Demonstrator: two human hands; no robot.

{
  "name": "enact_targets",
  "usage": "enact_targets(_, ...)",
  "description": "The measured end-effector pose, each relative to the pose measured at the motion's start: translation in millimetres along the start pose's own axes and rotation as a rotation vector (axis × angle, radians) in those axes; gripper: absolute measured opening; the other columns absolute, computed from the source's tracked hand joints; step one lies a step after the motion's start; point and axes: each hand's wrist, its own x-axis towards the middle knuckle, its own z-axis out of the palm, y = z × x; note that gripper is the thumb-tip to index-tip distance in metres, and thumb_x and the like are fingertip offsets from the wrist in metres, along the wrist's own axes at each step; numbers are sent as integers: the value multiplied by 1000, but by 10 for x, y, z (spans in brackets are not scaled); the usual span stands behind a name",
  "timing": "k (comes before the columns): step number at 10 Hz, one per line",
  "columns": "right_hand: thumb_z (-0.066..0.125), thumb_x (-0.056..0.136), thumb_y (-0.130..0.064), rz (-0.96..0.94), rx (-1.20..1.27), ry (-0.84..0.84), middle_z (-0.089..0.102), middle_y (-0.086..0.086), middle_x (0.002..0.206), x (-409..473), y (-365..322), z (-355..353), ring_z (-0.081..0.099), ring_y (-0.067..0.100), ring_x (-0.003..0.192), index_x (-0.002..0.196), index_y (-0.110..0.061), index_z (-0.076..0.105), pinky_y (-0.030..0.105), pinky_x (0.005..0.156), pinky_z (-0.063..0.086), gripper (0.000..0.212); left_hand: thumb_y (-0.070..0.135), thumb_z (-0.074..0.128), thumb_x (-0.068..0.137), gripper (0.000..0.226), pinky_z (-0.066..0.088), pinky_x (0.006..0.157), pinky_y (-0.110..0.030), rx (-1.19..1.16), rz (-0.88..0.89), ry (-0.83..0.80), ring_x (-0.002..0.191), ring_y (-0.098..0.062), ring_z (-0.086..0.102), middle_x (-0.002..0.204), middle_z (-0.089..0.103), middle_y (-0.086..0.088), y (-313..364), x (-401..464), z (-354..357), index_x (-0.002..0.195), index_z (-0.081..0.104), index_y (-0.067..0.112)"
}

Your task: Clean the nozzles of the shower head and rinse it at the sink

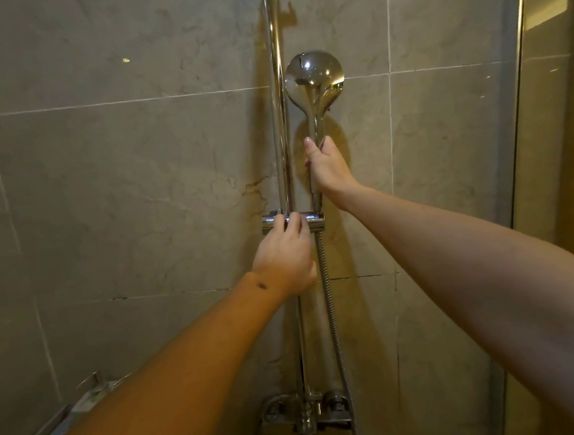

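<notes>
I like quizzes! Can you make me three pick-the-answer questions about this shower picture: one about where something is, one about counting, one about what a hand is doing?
1. Where is the shower head?
A. On the floor
B. Up beside the metal pole, its handle in the bracket
C. In a sink

2. How many hands are in the picture?
A. One
B. Two
C. Three

3. What is the right hand doing?
A. Gripping the shower head's handle
B. Hanging free
C. Pressing the wall tiles

Answers:
1 B, the head stands upright next to the pole.
2 B, the left hand holds the bracket and the right is above it.
3 A, its fingers wrap round the handle.
</notes>
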Motion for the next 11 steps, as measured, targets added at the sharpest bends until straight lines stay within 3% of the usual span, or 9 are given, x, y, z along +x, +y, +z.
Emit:
enact_targets(4, 39, 105, -38, 78, 69, -36, 52, 2, 85, -162, 296, 56, 50, 15, 78, 95, -16, 45, 32, 72, 46, 25, 38, 53, 95, 81, 30, 117, -36, 23, 0, 36, 144, -32, 27, 156, 32, -15, 18, -41, 53, 158, 19, 0)
enact_targets(5, 40, 105, -37, 118, 102, -57, 52, 3, 84, -209, 296, 74, 50, 15, 75, 91, -20, 44, 32, 68, 47, 22, 39, 55, 93, 82, 27, 119, -38, 30, 2, 49, 147, -33, 25, 157, 32, -17, 17, -49, 108, 157, 22, 0)
enact_targets(7, 38, 106, -36, 184, 76, -87, 54, 8, 83, -271, 252, 56, 52, 14, 68, 105, -11, 41, 22, 54, 47, 25, 38, 57, 92, 80, 25, 121, -39, 2, 7, 98, 150, -33, 23, 159, 33, -18, 5, -52, 209, 156, 26, 2)
enact_targets(8, 37, 106, -37, 194, -23, -57, 61, 12, 96, -295, 323, 74, 60, 18, 80, 109, -9, 43, 33, 71, 52, 29, 33, 62, 89, 78, 29, 119, -42, -46, 14, 77, 151, -33, 24, 160, 33, -19, -16, -139, 206, 156, 32, 4)
enact_targets(9, 38, 104, -34, 167, -281, 44, 63, 13, 110, -441, 386, 97, 61, 29, 100, 112, -12, 48, 44, 86, 48, 25, 25, 67, 84, 73, 39, 114, -50, -98, -31, 76, 146, -37, 36, 153, 43, -23, -30, -373, 208, 150, 44, 4)
enact_targets(10, 43, 101, -30, 77, -443, 86, 52, 14, 137, -850, 475, 80, 45, 33, 128, 137, -13, 45, 48, 107, 38, 40, 31, 56, 94, 71, 24, 119, -48, -80, -174, -4, 152, -35, 21, 162, 28, -20, -47, -751, 222, 157, 30, 12)
enact_targets(11, 42, 99, -32, -21, -590, 18, 41, 8, 150, -1385, 474, 18, 33, 30, 137, 148, -16, 35, 51, 109, 32, 52, 36, 47, 98, 70, 17, 122, -51, -20, -334, -28, 153, -35, 15, 165, 20, -19, -45, -1104, 161, 160, 22, 18)
